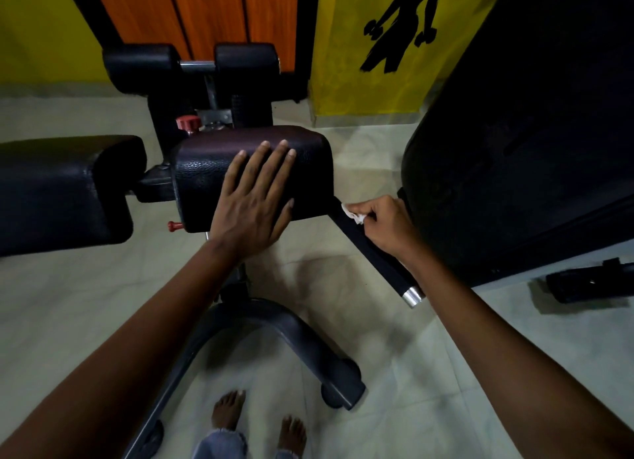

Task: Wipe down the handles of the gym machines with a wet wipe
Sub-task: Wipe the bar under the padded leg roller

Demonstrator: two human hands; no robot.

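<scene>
A black handle bar (pixel 374 256) with a silver end cap sticks out from the right side of a bench's black seat pad (pixel 206 170). My right hand (pixel 384 223) grips the upper part of that handle, with a crumpled white wet wipe (pixel 351 213) pinched between the fingers and the bar. Flat on top of the seat pad lies my left hand (pixel 254 198), fingers straight and spread.
A second black pad (pixel 58 191) extends to the left. Two roller pads (pixel 192 62) stand behind the bench. A large black padded machine (pixel 521 133) fills the right side. The bench's curved base frame (pixel 274 338) and my bare feet (pixel 257 421) are on the tiled floor.
</scene>
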